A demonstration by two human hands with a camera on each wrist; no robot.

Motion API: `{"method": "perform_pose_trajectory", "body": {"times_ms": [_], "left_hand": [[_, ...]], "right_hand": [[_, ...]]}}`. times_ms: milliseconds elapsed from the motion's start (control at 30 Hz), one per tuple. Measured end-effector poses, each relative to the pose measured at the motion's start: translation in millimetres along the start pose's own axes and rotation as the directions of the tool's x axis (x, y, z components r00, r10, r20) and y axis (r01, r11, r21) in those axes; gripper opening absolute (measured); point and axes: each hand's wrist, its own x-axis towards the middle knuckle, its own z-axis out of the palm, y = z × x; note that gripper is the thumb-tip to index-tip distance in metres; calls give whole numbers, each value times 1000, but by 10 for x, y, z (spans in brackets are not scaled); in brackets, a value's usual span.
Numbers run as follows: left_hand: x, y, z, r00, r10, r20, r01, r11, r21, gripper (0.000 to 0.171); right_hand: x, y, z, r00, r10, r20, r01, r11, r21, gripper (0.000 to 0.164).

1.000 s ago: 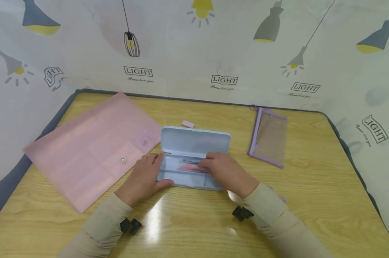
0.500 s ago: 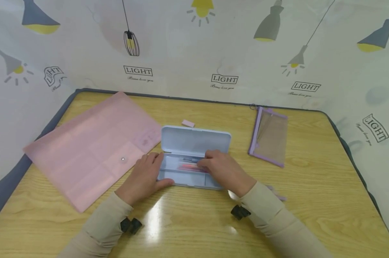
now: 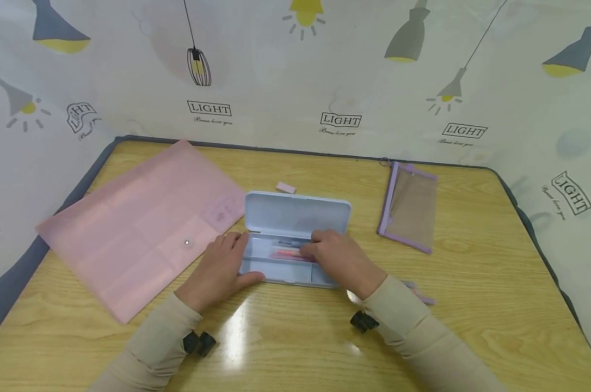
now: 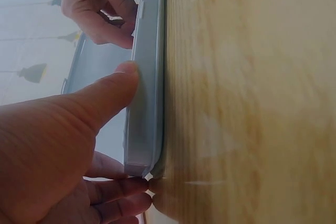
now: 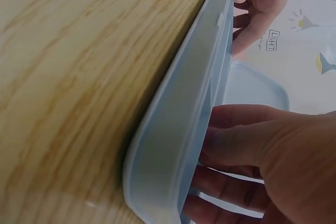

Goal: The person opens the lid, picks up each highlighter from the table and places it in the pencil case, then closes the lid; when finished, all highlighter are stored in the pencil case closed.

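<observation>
A light blue pencil case (image 3: 276, 270) stands on the table with its lid raised. My left hand (image 3: 217, 272) grips its left end, the thumb (image 4: 118, 85) on the front rim and the fingers around the end wall. Several slim pens (image 3: 287, 252), some reddish and one bluish, lie in the rear compartment. My right hand (image 3: 346, 261) reaches into the right side, thumb and fingers curled in a pinch at the right ends of the pens. In both wrist views the case wall hides those fingertips (image 5: 212, 140) in part. The front compartment has a divider near its right end.
A large pink document folder (image 3: 148, 228) lies to the left. Behind the case is a small pink eraser-like block (image 3: 285, 188). A mesh zip pouch (image 3: 415, 212) with purple edging lies at right. Purple slim items (image 3: 425, 300) show beside the right sleeve.
My right hand shifts very slightly left, and its sleeve uncovers more of the purple items. Slightly more of the bluish pen shows. The left hand and the case stay put.
</observation>
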Motion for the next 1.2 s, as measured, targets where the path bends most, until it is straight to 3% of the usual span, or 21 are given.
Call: {"method": "perform_pose_trajectory", "body": {"times_ms": [267,500,633,1000,1200], "left_hand": [[-8,21,-8,1000,12,-20,-12,1000,1,86],[-17,32,-24,1000,19,-22,-19,1000,2,84],[-13,27,-16,999,24,-28,-24,1000,9,85],[-32,30,-35,999,33,-30,-33,999,16,85],[-27,45,-35,999,34,-28,-34,999,9,85]], "right_hand": [[-121,29,-87,997,73,-1,-73,995,63,19],[-422,185,-315,992,105,-73,-91,980,179,24],[-649,325,-380,985,163,-55,-147,963,224,27],[-1202,647,-276,972,236,19,-235,954,186,16],[-1321,712,-200,980,197,-13,-191,966,176,14]]}}
